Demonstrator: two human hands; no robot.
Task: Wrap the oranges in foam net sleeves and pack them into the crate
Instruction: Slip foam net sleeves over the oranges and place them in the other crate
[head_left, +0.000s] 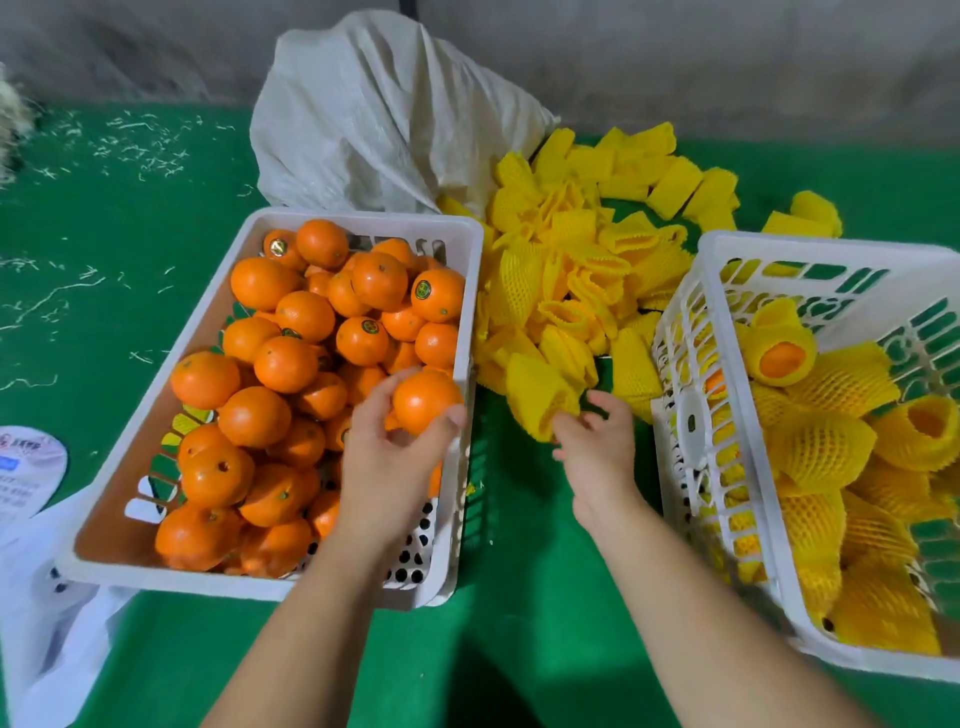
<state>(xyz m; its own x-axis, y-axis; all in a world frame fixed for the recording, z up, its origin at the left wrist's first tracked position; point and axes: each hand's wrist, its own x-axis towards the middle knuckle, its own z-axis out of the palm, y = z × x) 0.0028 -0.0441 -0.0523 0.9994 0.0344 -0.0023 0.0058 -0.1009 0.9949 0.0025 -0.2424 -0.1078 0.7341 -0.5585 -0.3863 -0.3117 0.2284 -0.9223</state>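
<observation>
My left hand (387, 447) grips a bare orange (423, 400) just above the right rim of the left white crate (156, 395), which is heaped with several loose oranges (285, 364). Between the crates lies a pile of yellow foam net sleeves (566, 280). My right hand (597, 447) pinches the near end of one sleeve (537, 395) at the front of that pile. The right white crate (691, 415) holds several oranges wrapped in yellow sleeves (821, 447).
A white woven sack (374, 114) stands behind the left crate. The green table cover (104, 249) carries scattered pale shreds at the left. White plastic and a round printed label (31, 467) lie at the near left. A grey wall runs along the back.
</observation>
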